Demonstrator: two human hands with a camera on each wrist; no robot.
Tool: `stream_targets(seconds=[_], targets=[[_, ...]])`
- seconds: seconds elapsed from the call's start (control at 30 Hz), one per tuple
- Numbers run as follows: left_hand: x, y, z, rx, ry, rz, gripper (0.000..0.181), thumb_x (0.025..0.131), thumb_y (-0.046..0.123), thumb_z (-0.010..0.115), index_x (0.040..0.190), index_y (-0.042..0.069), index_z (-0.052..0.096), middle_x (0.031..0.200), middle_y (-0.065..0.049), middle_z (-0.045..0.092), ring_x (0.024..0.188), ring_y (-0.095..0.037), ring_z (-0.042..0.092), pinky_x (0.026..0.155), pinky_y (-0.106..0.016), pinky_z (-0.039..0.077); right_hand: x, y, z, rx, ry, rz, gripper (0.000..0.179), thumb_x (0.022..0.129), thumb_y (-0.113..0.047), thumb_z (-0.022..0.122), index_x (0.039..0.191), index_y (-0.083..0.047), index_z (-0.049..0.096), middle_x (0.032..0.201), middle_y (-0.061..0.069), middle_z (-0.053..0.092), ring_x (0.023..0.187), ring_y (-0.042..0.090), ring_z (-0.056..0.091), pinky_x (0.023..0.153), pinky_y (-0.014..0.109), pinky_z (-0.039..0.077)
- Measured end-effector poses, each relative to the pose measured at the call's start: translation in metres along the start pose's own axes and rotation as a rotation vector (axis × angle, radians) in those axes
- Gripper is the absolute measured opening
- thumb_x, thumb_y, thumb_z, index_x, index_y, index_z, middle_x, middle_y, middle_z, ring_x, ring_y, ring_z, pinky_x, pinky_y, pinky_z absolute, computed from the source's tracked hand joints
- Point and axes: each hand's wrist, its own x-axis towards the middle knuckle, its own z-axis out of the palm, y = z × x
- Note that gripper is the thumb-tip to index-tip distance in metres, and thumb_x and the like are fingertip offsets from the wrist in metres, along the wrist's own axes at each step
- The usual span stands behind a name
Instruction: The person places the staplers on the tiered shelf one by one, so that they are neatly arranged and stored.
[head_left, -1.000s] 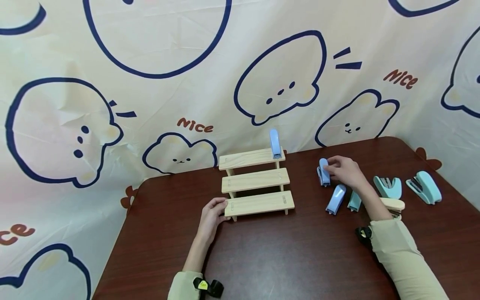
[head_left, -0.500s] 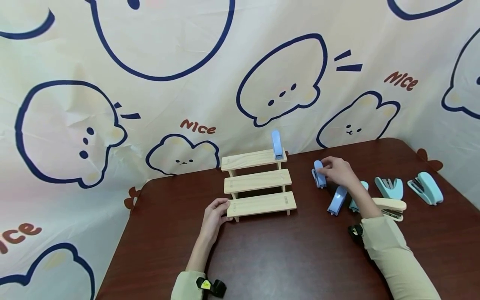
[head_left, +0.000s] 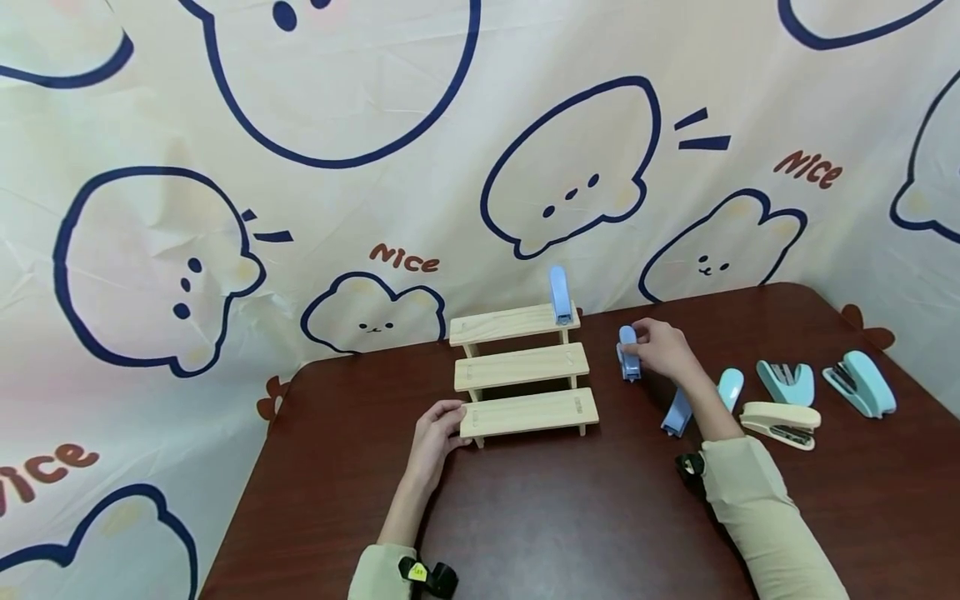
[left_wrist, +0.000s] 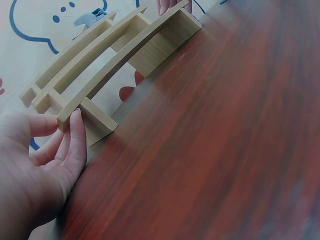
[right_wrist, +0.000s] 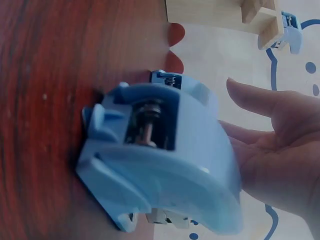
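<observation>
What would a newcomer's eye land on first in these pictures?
Probably the cartoon backdrop, its bold navy outlines filling the space behind the table. Next, the pale three-tier wooden stand near the middle, with a blue stapler on its top tier's right end. Then the cream stapler at right, alone in its colour.
</observation>
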Motion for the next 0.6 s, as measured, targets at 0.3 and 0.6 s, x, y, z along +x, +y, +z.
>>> stream_targets(seconds=[0.3, 0.6], targets=[[0.0, 0.0, 0.0, -0.003, 0.002, 0.001, 0.021, 0.101, 0.011, 0.063, 0.116, -0.003, 0.063, 0.104, -0.009, 0.065, 0.083, -0.016, 0.065, 0.065, -0.028, 0.056, 0.004, 0.002, 0.007, -0.041, -0.004, -0.026, 0.061, 0.101, -0.014, 0.065, 0.147, 0.017, 0.039, 0.125, 0.037, 0.061, 0.108, 0.045, 0.065, 0.087, 0.051, 0.056], [0.0, 0.0, 0.0, -0.012, 0.002, 0.007, 0.019, 0.1, 0.011, 0.064, 0.114, -0.002, 0.064, 0.1, -0.009, 0.066, 0.081, -0.016, 0.065, 0.064, -0.027, 0.056, 0.007, -0.002, 0.017, -0.056, -0.017, -0.065, 0.058, 0.101, -0.011, 0.065, 0.146, 0.017, 0.041, 0.122, 0.036, 0.063, 0.107, 0.044, 0.065, 0.087, 0.052, 0.056]])
